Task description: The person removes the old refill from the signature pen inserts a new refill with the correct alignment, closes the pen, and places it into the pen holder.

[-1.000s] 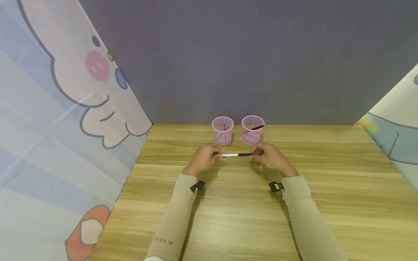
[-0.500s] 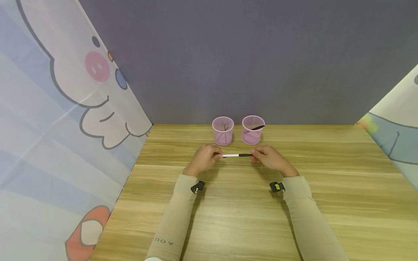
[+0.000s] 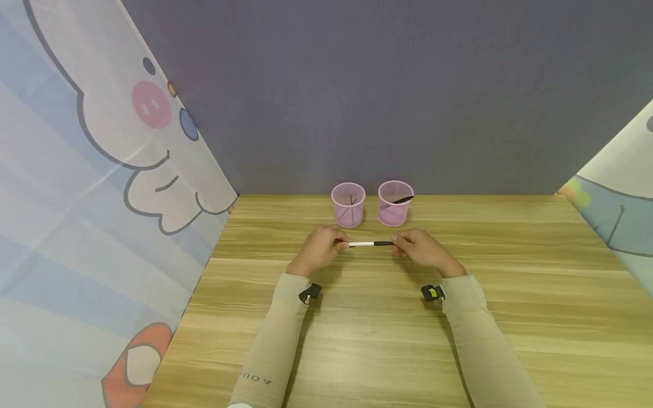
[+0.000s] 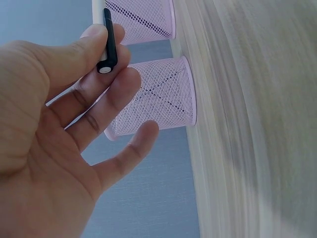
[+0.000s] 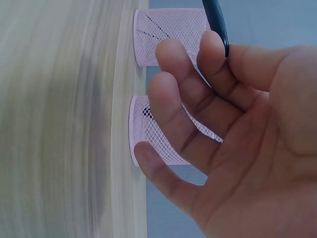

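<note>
A white and black pen (image 3: 363, 243) lies level between the two hands, in front of two pink mesh cups. The left hand (image 3: 320, 249) pinches its white end between thumb and fingers; in the left wrist view the pen's black clip (image 4: 110, 42) shows at the thumb. At the other end, the right hand (image 3: 420, 249) pinches the black tip (image 5: 216, 22) with thumb and index finger, its other fingers loosely spread. Thin dark sticks stand inside the left cup (image 3: 348, 212). A dark pen (image 3: 403, 199) leans over the rim of the right cup (image 3: 391, 215).
The cups stand side by side at the back of the wood-grain table (image 3: 367, 351), close to a dark grey wall (image 3: 388, 96). A cartoon-printed curtain (image 3: 76, 226) hangs along the left side, with another printed sheet (image 3: 622, 198) at the right.
The right hand's fingers have closed in around the pen's black tip since a second ago. The left hand and the cups hold nearly the same place.
</note>
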